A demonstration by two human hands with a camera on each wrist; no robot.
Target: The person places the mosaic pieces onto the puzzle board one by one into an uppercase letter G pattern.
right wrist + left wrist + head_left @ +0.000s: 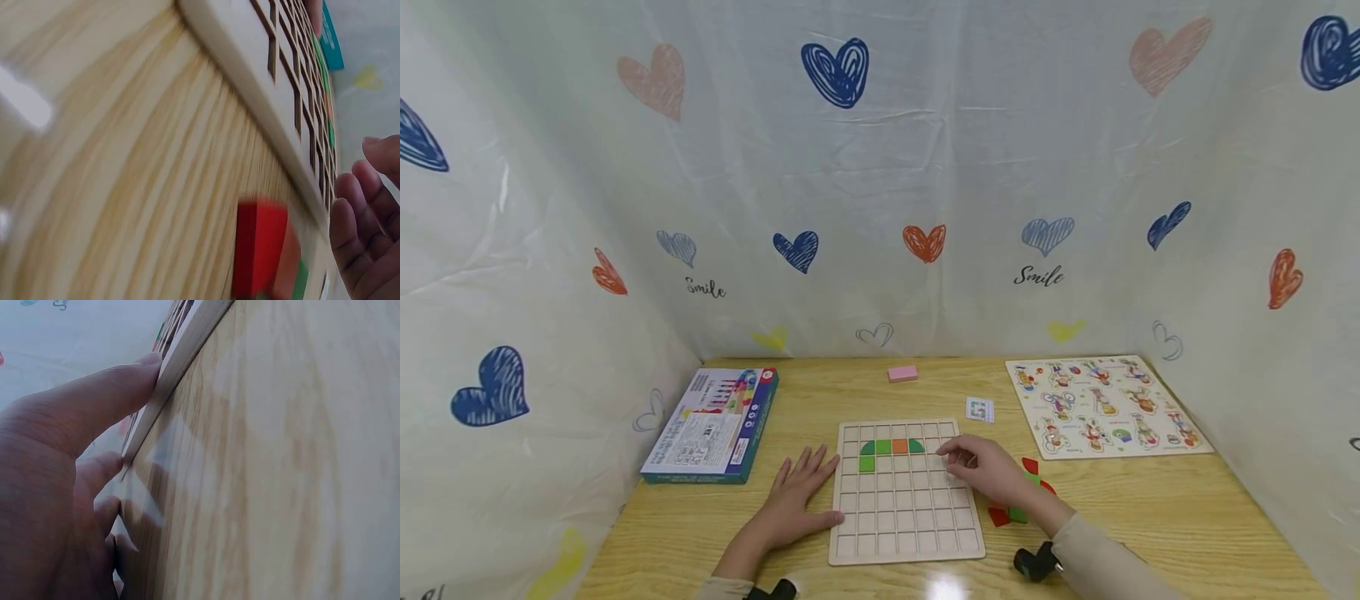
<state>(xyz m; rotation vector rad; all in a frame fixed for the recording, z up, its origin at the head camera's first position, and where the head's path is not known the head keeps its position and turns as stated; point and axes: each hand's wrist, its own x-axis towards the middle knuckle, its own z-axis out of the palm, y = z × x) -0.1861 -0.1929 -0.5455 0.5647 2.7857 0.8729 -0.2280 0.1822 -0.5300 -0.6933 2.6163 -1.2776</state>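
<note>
A wooden grid board point(886, 522) lies flat on the table. In its upper rows sit a dark green quarter-round piece point(868, 447), green square pieces point(883, 447), an orange square point(900, 447) and another dark green rounded piece point(916, 447). My left hand point(795, 506) rests on the table with its fingers spread; the thumb touches the board's edge point(178, 362). Over the board's right side is my right hand point(983, 469), its fingers loosely bent. No piece shows between its thumb and fingers point(353, 240) in the right wrist view.
Loose red pieces point(256, 247) and green pieces point(1017, 514) lie right of the board, partly behind the right forearm. A small pattern card point(980, 409), a pink block point(902, 373) and a picture puzzle board point(1097, 408) stand farther back. A box point(711, 425) lies left.
</note>
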